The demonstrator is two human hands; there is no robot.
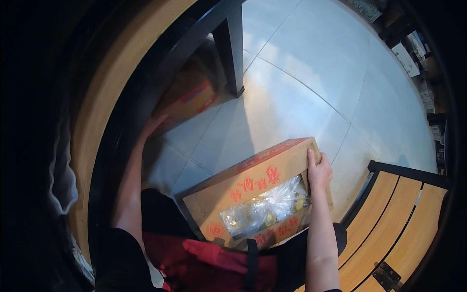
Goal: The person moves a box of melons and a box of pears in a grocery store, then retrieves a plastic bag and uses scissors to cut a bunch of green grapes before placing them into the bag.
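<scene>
Before my knees stands a cardboard carton [215, 191] with red printed characters and an opening in its top. Through that opening shows a clear plastic bag [268, 206] with yellowish contents that I cannot identify. My right hand [320, 169] grips the carton's far right end, thumb on top. In the shade under the table, my left hand [157, 122] reaches to a second cardboard box [195, 96] with red and yellow print. It touches or nearly touches that box's near end; its fingers are partly hidden and blurred.
A table with a pale wooden edge [113, 76] and a dark metal leg [233, 54] stands at left. To the right is a slatted wooden bench [383, 215] with a dark frame. Shelves with boxes [405, 60] line the far right. Grey tiles [299, 98] cover the floor.
</scene>
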